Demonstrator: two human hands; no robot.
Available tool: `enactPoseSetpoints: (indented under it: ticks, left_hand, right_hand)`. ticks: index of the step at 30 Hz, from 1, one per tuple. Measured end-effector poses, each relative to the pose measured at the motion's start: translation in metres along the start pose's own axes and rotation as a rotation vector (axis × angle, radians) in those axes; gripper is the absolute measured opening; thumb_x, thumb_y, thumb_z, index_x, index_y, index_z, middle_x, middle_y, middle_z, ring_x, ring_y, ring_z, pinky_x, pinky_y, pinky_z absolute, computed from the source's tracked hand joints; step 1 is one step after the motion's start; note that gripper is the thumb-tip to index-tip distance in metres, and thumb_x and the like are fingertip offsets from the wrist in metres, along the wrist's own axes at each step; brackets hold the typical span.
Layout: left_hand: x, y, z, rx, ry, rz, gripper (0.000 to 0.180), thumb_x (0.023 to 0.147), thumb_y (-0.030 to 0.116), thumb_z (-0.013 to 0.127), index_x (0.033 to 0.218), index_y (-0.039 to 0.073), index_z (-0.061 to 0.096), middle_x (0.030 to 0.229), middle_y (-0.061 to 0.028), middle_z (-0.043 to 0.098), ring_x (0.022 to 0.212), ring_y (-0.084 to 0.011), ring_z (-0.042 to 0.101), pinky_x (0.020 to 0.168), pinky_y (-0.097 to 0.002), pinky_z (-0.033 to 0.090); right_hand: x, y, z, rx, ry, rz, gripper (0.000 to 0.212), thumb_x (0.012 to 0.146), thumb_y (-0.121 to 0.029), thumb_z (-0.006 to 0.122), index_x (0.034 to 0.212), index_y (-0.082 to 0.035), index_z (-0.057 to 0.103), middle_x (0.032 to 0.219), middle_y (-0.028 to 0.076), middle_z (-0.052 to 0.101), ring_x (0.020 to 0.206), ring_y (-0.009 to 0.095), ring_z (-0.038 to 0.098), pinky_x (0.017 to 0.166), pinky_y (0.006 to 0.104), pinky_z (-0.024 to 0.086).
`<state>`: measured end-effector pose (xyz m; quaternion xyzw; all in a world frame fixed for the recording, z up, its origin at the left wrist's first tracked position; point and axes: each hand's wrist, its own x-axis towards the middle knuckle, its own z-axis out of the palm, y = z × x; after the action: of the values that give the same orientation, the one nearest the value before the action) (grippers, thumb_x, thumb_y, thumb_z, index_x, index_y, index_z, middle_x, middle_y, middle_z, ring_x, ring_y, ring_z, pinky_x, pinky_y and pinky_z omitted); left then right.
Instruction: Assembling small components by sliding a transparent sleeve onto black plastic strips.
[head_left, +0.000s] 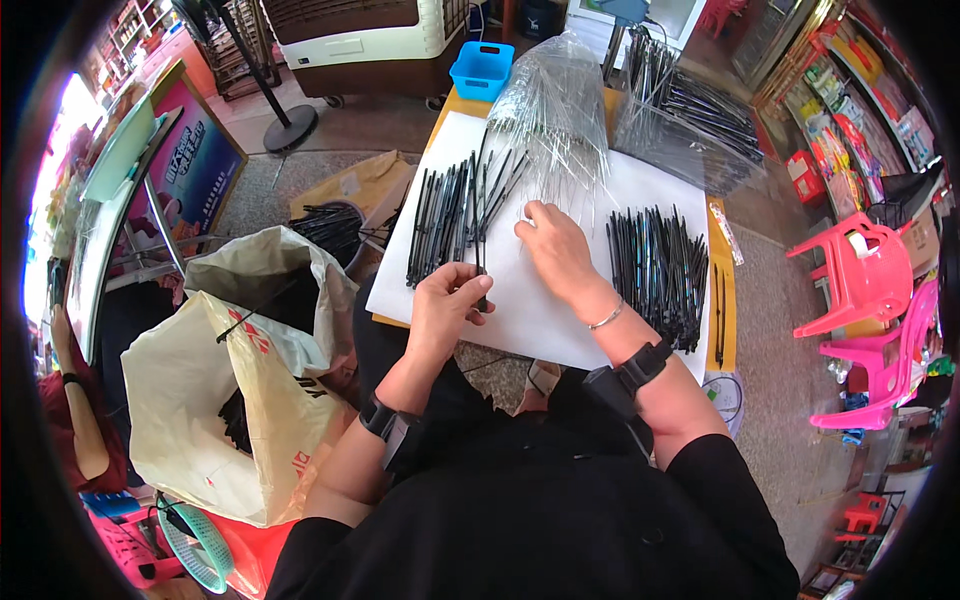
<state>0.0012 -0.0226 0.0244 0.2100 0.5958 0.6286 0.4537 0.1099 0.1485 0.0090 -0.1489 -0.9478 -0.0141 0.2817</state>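
Observation:
My left hand [446,304] is closed around a thin black rod [481,235], which stands up from the fingers over the white tabletop [400,290]. My right hand [556,248] has its fingers curled together beside the loose ends of thin silvery wires [575,165]. Whether a wire is between those fingers is too fine to make out. The wires spill from a clear plastic bag [560,75] at the far side. A row of black rods [440,225] lies to the left, and a second bundle of black rods [657,275] lies to the right.
More black rods [710,110] fill a clear container behind the right bundle. A blue basket [482,72] sits at the table's far left corner. Large open sacks [190,400] stand on the left floor, pink chairs [860,275] on the right. Another person's arm [85,420] shows far left.

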Motion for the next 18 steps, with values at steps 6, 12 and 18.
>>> enactPoseSetpoints:
  ticks: [6, 12, 18]
  left_hand:
    - [0.004, -0.008, 0.002, -0.005, 0.011, 0.082, 0.018, 0.085, 0.006, 0.065, 0.1, -0.001, 0.059, 0.081, -0.0037, 0.061, 0.069, -0.0131, 0.063, 0.055, -0.0232, 0.049]
    - [0.009, -0.008, 0.011, 0.06, -0.078, 0.045, 0.015, 0.085, 0.005, 0.064, 0.098, 0.0, 0.06, 0.08, -0.0026, 0.061, 0.069, -0.0115, 0.062, 0.057, -0.0232, 0.049]
    - [0.009, -0.005, 0.029, 0.017, -0.161, 0.002, 0.013, 0.085, 0.005, 0.064, 0.096, 0.001, 0.06, 0.081, -0.0026, 0.061, 0.071, -0.0128, 0.064, 0.056, -0.0237, 0.05]
  right_hand:
    - [-0.016, -0.016, -0.057, 0.464, 0.385, 0.129, 0.019, 0.077, 0.01, 0.058, 0.093, 0.0, 0.058, 0.092, 0.013, 0.062, 0.084, 0.029, 0.06, 0.073, 0.0335, 0.05]
    - [-0.035, -0.021, -0.094, 0.767, 0.717, 0.5, 0.01, 0.088, 0.003, 0.055, 0.097, 0.0, 0.057, 0.086, 0.005, 0.059, 0.077, 0.008, 0.054, 0.07, 0.0222, 0.046]
    - [-0.044, 0.011, -0.04, 0.766, 0.389, 0.722, 0.006, 0.09, -0.001, 0.053, 0.094, 0.001, 0.057, 0.081, 0.004, 0.059, 0.074, 0.009, 0.056, 0.07, 0.0229, 0.047]
